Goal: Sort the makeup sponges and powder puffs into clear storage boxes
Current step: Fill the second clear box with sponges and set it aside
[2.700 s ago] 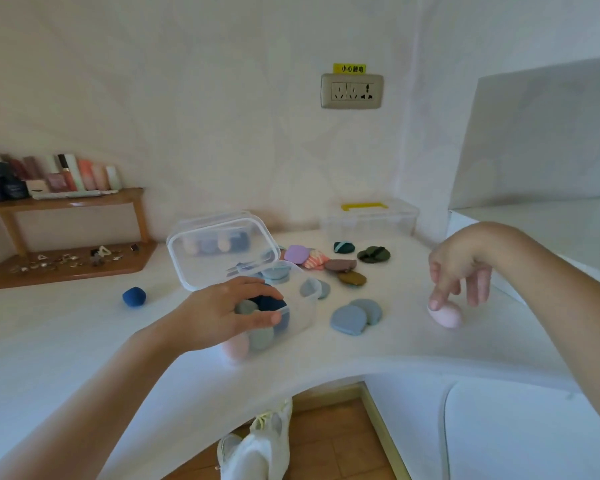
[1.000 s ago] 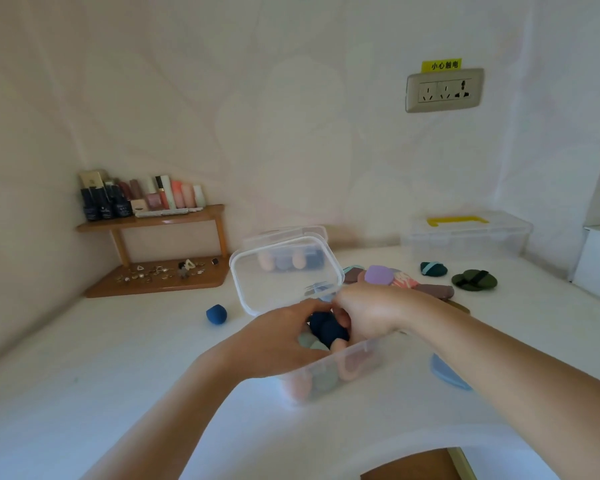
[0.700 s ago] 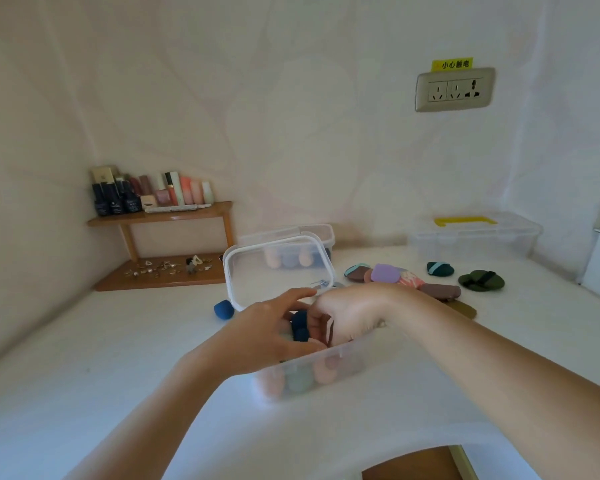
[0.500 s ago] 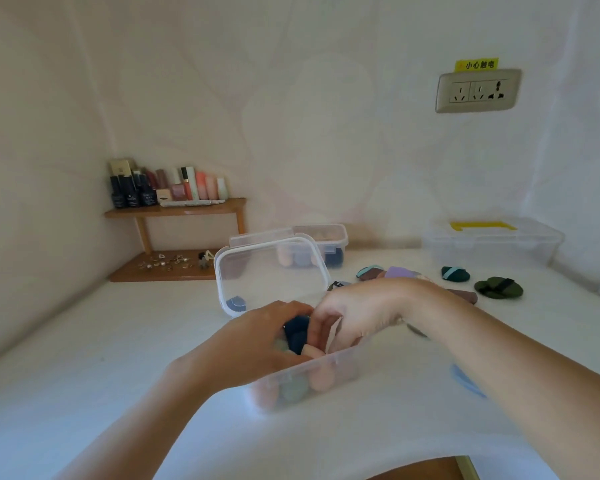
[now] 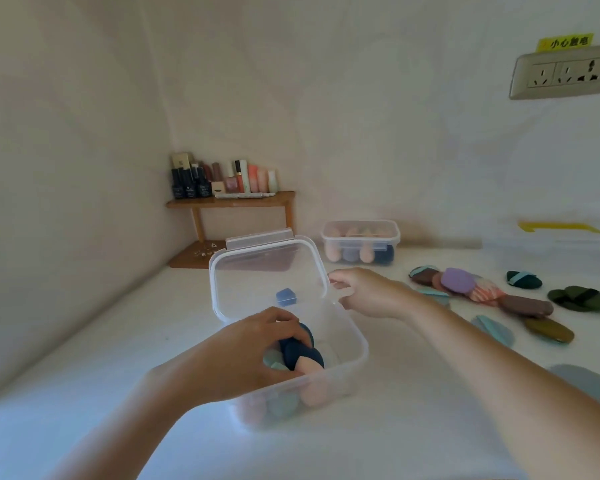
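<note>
**Item:** dark blue sponge [image 5: 300, 351]. It lies inside the open clear box [image 5: 355, 344], at the near left end. It sits on top of a mint sponge [image 5: 272, 362] and a peach sponge [image 5: 310, 370], directly under the left hand's fingers.

**Left hand** [image 5: 243, 355]: the fingers are curled down over the dark blue sponge and grip it against the pile. The palm sits above the box's near rim.

**Lid** [image 5: 267, 271]: it stands nearly upright on the box's far rim, beyond the left hand, with its long axis running left to right.

**Right hand** [image 5: 364, 292]: it is just beside the lid's right edge and is the nearer hand to it. The fingers are loosely curled, thumb and forefinger are apart, and nothing is between them. Whether the fingertips touch the edge cannot be told.

**Deciding relation (judgement):** if the lid is to close, it must swing toward the person and down. The left hand lies in that path and would have to leave the box first.

**Loose blue sponge** [image 5: 286, 296]: it shows through the lid, on the counter [image 5: 118, 341] beyond both hands.

**Second box** [image 5: 361, 242]: it is lidded and holds sponges. It stands farther off, past the right hand's fingertips.

**Powder puffs** [image 5: 458, 278]: they lie unsorted in a row to the right of the right wrist, well apart from the box.

**Shelf** [image 5: 232, 200]: it holds bottles in the far corner.
</note>
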Available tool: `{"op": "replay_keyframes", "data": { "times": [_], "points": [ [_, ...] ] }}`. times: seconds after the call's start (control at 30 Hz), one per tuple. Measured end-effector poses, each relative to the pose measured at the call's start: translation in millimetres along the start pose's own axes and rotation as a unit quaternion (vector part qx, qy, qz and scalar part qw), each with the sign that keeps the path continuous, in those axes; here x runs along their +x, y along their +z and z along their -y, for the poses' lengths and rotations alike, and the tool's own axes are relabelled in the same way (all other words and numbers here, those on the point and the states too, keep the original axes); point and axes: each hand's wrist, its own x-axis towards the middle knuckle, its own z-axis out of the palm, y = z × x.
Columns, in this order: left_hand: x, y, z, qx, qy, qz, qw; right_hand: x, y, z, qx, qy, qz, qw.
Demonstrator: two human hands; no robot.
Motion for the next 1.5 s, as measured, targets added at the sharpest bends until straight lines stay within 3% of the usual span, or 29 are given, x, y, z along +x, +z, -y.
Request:
{"op": "replay_keyframes", "data": {
  "times": [0.13,0.3,0.5,0.67,0.73,0.8,0.87,0.93,1.03,1.13,1.37,1.5],
  "points": [
    [-19.9,-4.0,11.4,-0.004,-0.028,-0.014,0.999,35.5,22.5,4.4,-0.003,-0.04,0.088,0.995],
    [-34.4,-7.8,24.3,-0.01,-0.052,-0.047,0.997,38.8,34.8,26.2,0.072,-0.062,0.134,0.986],
    [-36.2,-8.6,25.1,-0.019,-0.048,-0.046,0.998,33.9,39.6,24.6,0.041,-0.09,-0.063,0.993],
    [-34.1,-8.2,24.3,-0.04,-0.044,-0.057,0.997,14.0,-2.7,39.3,0.067,-0.052,-0.185,0.979],
    [-30.4,-6.9,21.8,-0.046,-0.039,-0.059,0.996,-4.8,-20.7,54.0,0.106,-0.075,-0.21,0.969],
    [-24.2,-5.2,16.5,-0.042,-0.03,-0.057,0.997,-30.8,-33.7,70.4,0.073,-0.119,-0.163,0.977],
    [-15.2,-3.3,10.1,-0.042,-0.022,-0.054,0.997,-57.4,-41.9,85.6,-0.028,-0.13,-0.076,0.988],
    [-5.5,-1.3,2.5,-0.048,-0.016,-0.049,0.998,-74.7,-43.6,93.4,-0.127,-0.097,0.005,0.987],
    [7.2,2.9,-11.0,-0.053,-0.007,-0.034,0.998,-85.2,-39.3,90.5,-0.237,-0.051,0.059,0.969],
    [17.2,7.9,-24.5,-0.057,0.007,-0.028,0.998,-87.7,-33.9,81.7,-0.283,-0.027,0.073,0.956],
    [35.7,23.9,-51.8,-0.106,0.022,-0.022,0.994,-98.3,-26.0,48.7,-0.346,0.021,0.011,0.938],
    [48.1,28.3,-63.9,-0.117,0.027,-0.011,0.993,-98.5,-24.1,29.5,-0.315,0.035,-0.008,0.948]
  ]
}}
